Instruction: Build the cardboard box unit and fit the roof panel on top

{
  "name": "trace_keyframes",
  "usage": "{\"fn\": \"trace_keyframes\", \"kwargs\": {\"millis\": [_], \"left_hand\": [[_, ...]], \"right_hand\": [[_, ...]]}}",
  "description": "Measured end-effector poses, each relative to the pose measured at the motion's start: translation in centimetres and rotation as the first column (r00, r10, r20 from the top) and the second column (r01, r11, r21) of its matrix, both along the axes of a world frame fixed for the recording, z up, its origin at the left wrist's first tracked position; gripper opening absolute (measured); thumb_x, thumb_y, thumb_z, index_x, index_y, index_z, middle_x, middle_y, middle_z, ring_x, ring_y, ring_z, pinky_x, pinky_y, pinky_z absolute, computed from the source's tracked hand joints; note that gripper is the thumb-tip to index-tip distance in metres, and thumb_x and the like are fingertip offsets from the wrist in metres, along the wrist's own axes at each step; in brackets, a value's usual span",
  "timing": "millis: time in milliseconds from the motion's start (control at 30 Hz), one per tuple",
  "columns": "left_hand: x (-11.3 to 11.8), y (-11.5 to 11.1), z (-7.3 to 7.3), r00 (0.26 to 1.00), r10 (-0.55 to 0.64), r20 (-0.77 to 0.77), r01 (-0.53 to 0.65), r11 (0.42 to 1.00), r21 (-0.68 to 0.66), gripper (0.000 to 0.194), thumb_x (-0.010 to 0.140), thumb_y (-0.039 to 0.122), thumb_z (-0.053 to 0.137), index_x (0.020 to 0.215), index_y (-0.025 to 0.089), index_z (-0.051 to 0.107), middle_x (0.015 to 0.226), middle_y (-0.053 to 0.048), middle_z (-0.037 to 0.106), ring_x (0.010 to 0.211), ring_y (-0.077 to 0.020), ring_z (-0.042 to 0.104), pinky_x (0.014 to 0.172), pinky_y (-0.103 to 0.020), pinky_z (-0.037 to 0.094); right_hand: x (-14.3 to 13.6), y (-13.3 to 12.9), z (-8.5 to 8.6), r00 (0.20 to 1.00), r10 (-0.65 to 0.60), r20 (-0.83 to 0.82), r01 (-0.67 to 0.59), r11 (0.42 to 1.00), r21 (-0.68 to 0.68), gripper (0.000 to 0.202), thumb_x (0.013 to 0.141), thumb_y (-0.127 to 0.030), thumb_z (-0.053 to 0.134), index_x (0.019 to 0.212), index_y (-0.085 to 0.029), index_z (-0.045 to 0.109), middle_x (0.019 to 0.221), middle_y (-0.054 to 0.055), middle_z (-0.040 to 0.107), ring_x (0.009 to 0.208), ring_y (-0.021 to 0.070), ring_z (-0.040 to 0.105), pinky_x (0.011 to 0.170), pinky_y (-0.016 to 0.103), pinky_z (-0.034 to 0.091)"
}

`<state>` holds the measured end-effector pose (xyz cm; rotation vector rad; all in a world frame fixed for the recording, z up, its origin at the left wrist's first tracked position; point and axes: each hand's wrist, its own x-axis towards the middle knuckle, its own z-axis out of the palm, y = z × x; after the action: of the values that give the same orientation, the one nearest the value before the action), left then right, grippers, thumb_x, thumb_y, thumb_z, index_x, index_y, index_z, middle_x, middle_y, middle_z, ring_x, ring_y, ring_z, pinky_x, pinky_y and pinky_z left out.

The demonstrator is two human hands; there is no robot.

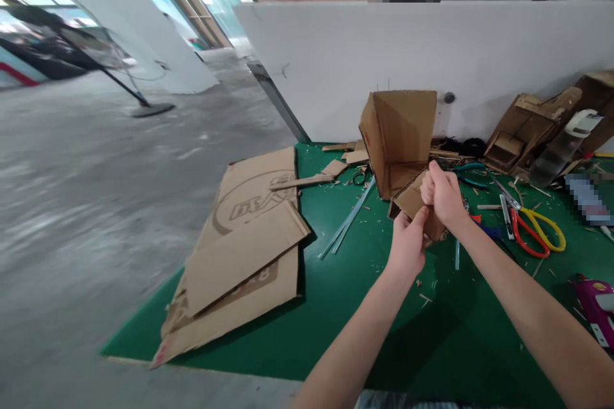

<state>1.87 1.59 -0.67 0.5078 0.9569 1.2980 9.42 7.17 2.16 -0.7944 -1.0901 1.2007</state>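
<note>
Both of my hands hold a small folded cardboard piece above the green table, just in front of an open cardboard box. My left hand grips its lower near edge, thumb on top. Closed like a fist, my right hand presses on the piece's upper right side; its fingertips are partly hidden. To the right of my hands lie scissors with red and yellow handles. Clear glue sticks rest on the table to the left.
Flat cardboard sheets cover the left of the green table. At the right are a bottle, a cardboard construction, a phone and a purple tool. A white partition stands behind; a person's head shows above it.
</note>
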Motion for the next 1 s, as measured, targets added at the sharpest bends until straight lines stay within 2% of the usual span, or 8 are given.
{"fn": "trace_keyframes", "kwargs": {"millis": [167, 467, 567, 700, 800, 833, 900, 1000], "left_hand": [[0.3, -0.1, 0.8, 0.999, 0.048, 0.003, -0.049, 0.996, 0.068, 0.047, 0.060, 0.033, 0.087, 0.100, 0.017, 0.067, 0.094, -0.005, 0.076, 0.077, -0.0179, 0.072, 0.064, -0.025, 0.053], [-0.3, -0.1, 3.6, 0.996, 0.062, -0.057, -0.048, 0.975, 0.219, 0.035, 0.066, 0.034, 0.082, 0.092, 0.015, 0.068, 0.092, -0.007, 0.076, 0.077, -0.0175, 0.070, 0.066, -0.025, 0.054], [-0.2, 0.4, 3.5, 0.997, 0.062, -0.054, -0.048, 0.973, 0.225, 0.030, 0.067, 0.030, 0.082, 0.089, 0.015, 0.068, 0.090, -0.007, 0.076, 0.080, -0.0192, 0.072, 0.070, -0.028, 0.056], [-0.2, 0.7, 2.2, 0.998, 0.065, -0.003, -0.064, 0.988, 0.140, 0.031, 0.069, 0.023, 0.081, 0.096, 0.015, 0.068, 0.097, -0.009, 0.077, 0.083, -0.0219, 0.074, 0.070, -0.031, 0.058], [-0.5, 0.7, 1.4, 0.998, 0.056, 0.021, -0.057, 0.997, 0.050, 0.033, 0.074, 0.021, 0.079, 0.104, 0.015, 0.067, 0.109, -0.011, 0.077, 0.091, -0.0240, 0.075, 0.077, -0.035, 0.061], [-0.6, 0.8, 1.2, 0.999, 0.039, 0.023, -0.039, 0.999, 0.017, 0.033, 0.075, 0.020, 0.079, 0.106, 0.015, 0.067, 0.112, -0.012, 0.076, 0.093, -0.0245, 0.075, 0.080, -0.036, 0.062], [-1.0, 0.8, 1.1, 0.999, 0.009, 0.034, -0.008, 1.000, -0.029, 0.030, 0.079, 0.019, 0.076, 0.107, 0.014, 0.067, 0.115, -0.014, 0.076, 0.097, -0.0248, 0.075, 0.086, -0.038, 0.062], [-1.2, 0.9, 1.2, 0.999, 0.005, 0.045, -0.001, 0.998, -0.069, 0.022, 0.084, 0.013, 0.071, 0.106, 0.012, 0.068, 0.115, -0.014, 0.076, 0.096, -0.0229, 0.075, 0.090, -0.037, 0.061]], "right_hand": [[-0.5, -0.9, 1.2, 0.985, -0.143, -0.096, 0.149, 0.987, 0.054, 0.072, 0.084, -0.081, 0.050, 0.049, -0.025, 0.021, 0.045, -0.009, 0.016, 0.039, 0.0073, 0.016, 0.039, 0.028, 0.015], [-0.8, -2.6, 3.9, 0.983, -0.165, -0.084, 0.183, 0.935, 0.305, 0.068, 0.087, -0.072, 0.056, 0.050, -0.024, 0.025, 0.048, -0.006, 0.018, 0.044, 0.0087, 0.016, 0.045, 0.031, 0.015], [-0.6, -3.5, 5.7, 0.969, -0.242, 0.053, 0.200, 0.891, 0.407, 0.067, 0.088, -0.069, 0.057, 0.051, -0.023, 0.026, 0.050, -0.005, 0.020, 0.046, 0.0090, 0.019, 0.048, 0.032, 0.016], [0.8, -4.9, 10.1, 0.967, -0.233, 0.104, 0.133, 0.808, 0.574, 0.065, 0.088, -0.065, 0.059, 0.053, -0.021, 0.029, 0.053, -0.005, 0.023, 0.049, 0.0074, 0.022, 0.051, 0.032, 0.020], [3.5, -5.0, 11.8, 0.968, -0.168, 0.185, 0.041, 0.837, 0.546, 0.056, 0.092, -0.062, 0.054, 0.056, -0.020, 0.043, 0.059, -0.004, 0.035, 0.054, 0.0075, 0.033, 0.054, 0.033, 0.025], [4.7, -4.7, 11.5, 0.959, -0.174, 0.224, 0.041, 0.867, 0.497, 0.050, 0.093, -0.060, 0.053, 0.061, -0.021, 0.048, 0.061, -0.003, 0.038, 0.057, 0.0089, 0.036, 0.055, 0.033, 0.027], [7.4, -4.0, 9.6, 0.882, -0.319, 0.348, 0.132, 0.874, 0.467, 0.038, 0.096, -0.053, 0.048, 0.075, -0.023, 0.059, 0.065, -0.002, 0.044, 0.060, 0.0124, 0.041, 0.059, 0.033, 0.033], [11.7, -2.8, 4.4, 0.597, -0.455, 0.660, 0.269, 0.889, 0.370, 0.028, 0.098, -0.035, 0.041, 0.100, -0.023, 0.066, 0.075, 0.001, 0.056, 0.068, 0.0169, 0.051, 0.066, 0.033, 0.041]]}}
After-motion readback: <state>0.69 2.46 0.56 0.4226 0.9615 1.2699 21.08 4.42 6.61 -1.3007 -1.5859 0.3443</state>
